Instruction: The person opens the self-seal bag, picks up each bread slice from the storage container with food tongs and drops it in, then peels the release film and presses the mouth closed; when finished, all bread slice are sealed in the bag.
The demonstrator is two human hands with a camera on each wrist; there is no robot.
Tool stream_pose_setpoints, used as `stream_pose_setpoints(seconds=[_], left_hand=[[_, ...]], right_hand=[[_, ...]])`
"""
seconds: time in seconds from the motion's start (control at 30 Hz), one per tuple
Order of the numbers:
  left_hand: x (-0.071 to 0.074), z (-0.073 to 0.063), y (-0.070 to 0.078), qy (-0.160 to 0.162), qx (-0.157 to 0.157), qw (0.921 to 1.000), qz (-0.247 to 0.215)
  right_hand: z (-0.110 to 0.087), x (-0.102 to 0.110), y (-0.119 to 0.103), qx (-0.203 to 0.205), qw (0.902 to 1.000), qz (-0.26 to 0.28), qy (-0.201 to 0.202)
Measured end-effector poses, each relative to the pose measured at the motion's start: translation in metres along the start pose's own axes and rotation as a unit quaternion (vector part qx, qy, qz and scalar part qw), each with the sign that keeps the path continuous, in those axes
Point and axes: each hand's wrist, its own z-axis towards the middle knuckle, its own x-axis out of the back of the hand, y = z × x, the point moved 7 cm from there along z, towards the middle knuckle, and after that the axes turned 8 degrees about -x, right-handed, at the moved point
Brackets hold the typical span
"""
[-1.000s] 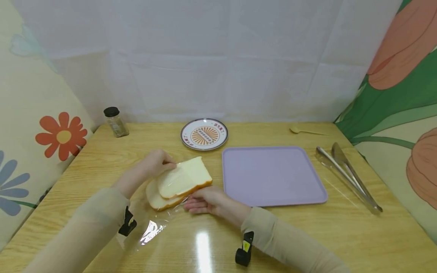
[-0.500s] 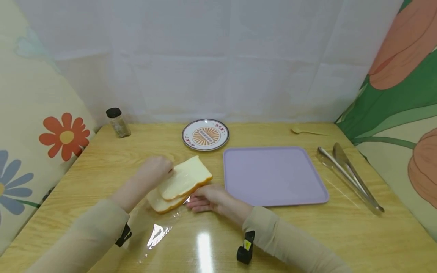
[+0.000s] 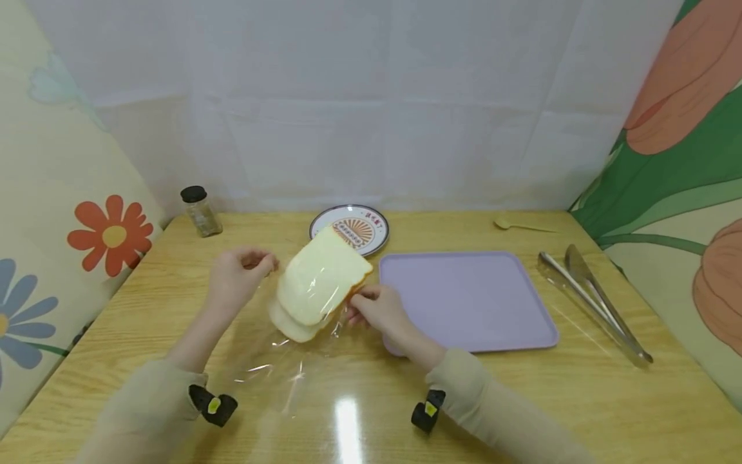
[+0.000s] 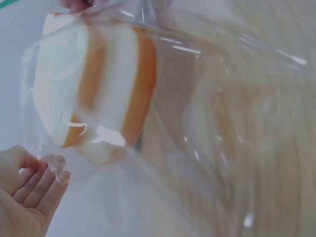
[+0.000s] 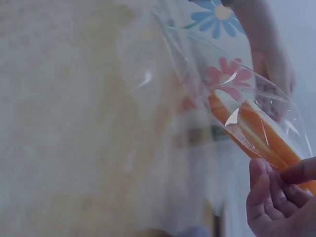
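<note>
"What's hard to see?"

"Your clear, shiny bag [image 3: 298, 372]; it fades into the desk [image 3: 626, 412]. Inside are two thick, brown-edged slices of bread [image 3: 321, 277], hiding part of the round plate [image 3: 373, 225]."

"How do you grip?"

"Your left hand [image 3: 234, 277] pinches crinkly bag. Your right hand [image 3: 380, 310] pinches it by the bread; I can't tell if it grips bread too."

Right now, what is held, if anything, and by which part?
The clear plastic around two bread slices: the left hand pinches its edge, and the right hand pinches it beside the bread slices. Whether the right also grips bread cannot be told.
</note>
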Motion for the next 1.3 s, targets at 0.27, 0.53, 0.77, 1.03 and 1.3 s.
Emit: stream_pose_setpoints(seconds=[0.27, 0.53, 0.77, 1.03, 1.3], left_hand=[[0.009, -0.004, 0.021, 0.128, 0.021, 0.9642, -0.231], [0.006, -0.003, 0.040, 0.198, -0.013, 0.9275, -0.317], [0.009, -0.003, 0.044, 0.219, -0.031, 0.9132, -0.342], [0.013, -0.004, 0.051, 0.234, -0.056, 0.8977, -0.369], [0.020, -0.003, 0.061, 0.241, -0.094, 0.8902, -0.375]], right_hand=[[-0.009, 0.049, -0.050, 0.208, 0.9681, -0.047, 0.132], [-0.021, 0.073, -0.068, 0.271, 0.9413, -0.058, 0.193], [-0.020, 0.076, -0.075, 0.299, 0.9348, -0.026, 0.189], [-0.016, 0.078, -0.080, 0.315, 0.9282, -0.009, 0.198], [-0.027, 0.078, -0.095, 0.383, 0.8959, -0.009, 0.225]])
